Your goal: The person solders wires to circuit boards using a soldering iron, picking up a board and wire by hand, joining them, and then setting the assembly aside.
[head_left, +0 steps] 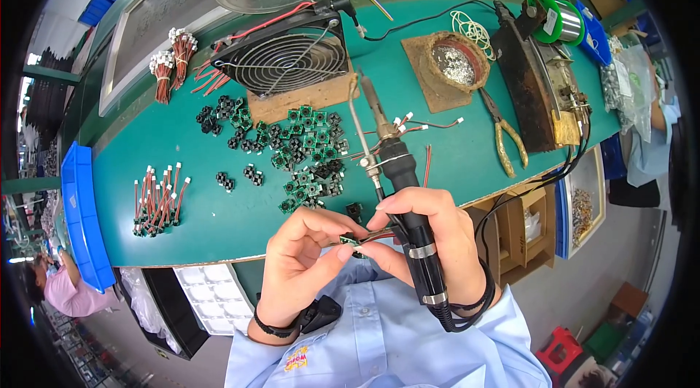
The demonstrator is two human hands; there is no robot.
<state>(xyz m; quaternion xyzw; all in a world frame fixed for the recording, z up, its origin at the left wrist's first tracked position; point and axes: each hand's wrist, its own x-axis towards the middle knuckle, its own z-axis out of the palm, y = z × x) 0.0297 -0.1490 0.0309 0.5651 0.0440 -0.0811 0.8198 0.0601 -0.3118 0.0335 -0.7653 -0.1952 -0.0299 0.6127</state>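
Observation:
Pinched between the thumb and fingers of my left hand (308, 251) is a small green circuit board (349, 239). My right hand (456, 246) is closed around a black soldering iron (399, 162), whose tip points up and away toward the far side of the bench. A thin metal tube (357, 122) is clamped along the iron. The right fingertips also pinch thin red and black wires (379, 234), which meet the board; the exact joint is hidden by the fingers. One dark module (354, 209) lies on the green mat just beyond my fingers.
Several green-and-black modules (306, 140) are heaped mid-bench before a fan (284, 60). Wired boards (159, 202) lie left, near a blue bin (79, 213). Pliers (507, 144), a round pot (458, 60), a solder spool (558, 20) and a dark metal box (521, 82) stand right.

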